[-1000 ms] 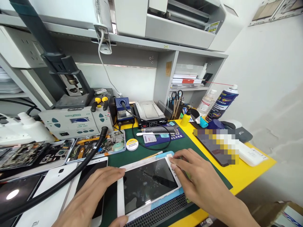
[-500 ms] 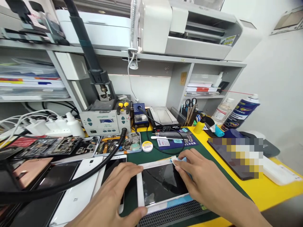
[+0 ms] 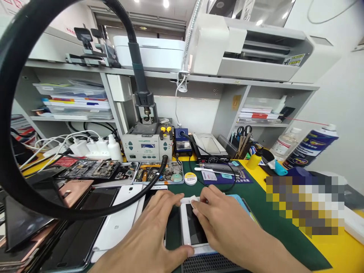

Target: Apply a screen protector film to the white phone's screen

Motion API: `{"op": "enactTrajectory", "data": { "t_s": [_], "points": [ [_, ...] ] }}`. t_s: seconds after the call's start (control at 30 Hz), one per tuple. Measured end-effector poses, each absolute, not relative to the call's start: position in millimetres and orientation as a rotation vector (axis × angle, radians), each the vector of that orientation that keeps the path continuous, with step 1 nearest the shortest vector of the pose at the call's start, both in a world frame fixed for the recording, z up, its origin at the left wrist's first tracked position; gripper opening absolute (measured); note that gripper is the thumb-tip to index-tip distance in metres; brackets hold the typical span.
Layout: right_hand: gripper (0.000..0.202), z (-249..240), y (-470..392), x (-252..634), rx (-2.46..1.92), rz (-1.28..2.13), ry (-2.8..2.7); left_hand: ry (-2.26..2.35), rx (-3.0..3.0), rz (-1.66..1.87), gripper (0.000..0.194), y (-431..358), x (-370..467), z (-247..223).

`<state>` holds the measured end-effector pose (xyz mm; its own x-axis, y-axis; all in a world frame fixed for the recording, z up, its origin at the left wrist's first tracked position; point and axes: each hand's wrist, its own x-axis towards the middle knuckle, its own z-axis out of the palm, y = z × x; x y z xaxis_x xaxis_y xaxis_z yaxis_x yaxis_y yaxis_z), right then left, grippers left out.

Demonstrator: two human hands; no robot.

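Note:
In the middle of the green mat (image 3: 284,227) lies a white-framed screen (image 3: 195,231) with dark glass. My left hand (image 3: 148,235) grips it along the left side, fingertips near the far corner and thumb at the near corner. A small white pad or cloth (image 3: 193,198) is pinched in my right hand (image 3: 227,223) against the far edge of the frame. That hand covers the right part of the screen. Beneath is a black honeycomb plate (image 3: 216,263), and a light blue piece (image 3: 240,203) shows beyond my right hand.
Phones, including a white one (image 3: 116,223), lie to the left under a thick black hose (image 3: 93,213). A tray of small parts (image 3: 159,172), a round tin (image 3: 190,178), and a soldering station (image 3: 182,142) stand behind. On the right are a yellow bottle (image 3: 254,160) and spray can (image 3: 311,148).
My right hand has slid the pad leftward along the far edge, closer to my left fingers. The left hand keeps its grip. The head view has shifted left and up.

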<state>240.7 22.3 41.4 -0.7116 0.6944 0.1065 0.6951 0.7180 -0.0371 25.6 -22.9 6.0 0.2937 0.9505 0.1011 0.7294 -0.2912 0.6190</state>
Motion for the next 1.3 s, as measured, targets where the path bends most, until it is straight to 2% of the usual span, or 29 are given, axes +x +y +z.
{"op": "enactTrajectory", "data": {
  "t_s": [0.27, 0.97, 1.17, 1.3],
  "points": [
    [0.026, 38, 26, 220, -1.053, 0.043, -2.824, 1.503, 2.081, 0.654, 0.091, -25, 22, -1],
    [0.02, 39, 0, 228, -0.929, 0.152, -2.839, 1.446, 2.143, 0.673, 0.089, -24, 20, 2],
    [0.015, 29, -8, 233, -0.878, -0.001, -2.859, 1.478, 2.304, 0.664, 0.082, -24, 19, -5],
    [0.019, 25, -10, 232, -0.848, -0.128, -2.9, 1.523, 2.467, 0.739, 0.092, -20, 5, -36]
  ]
}}
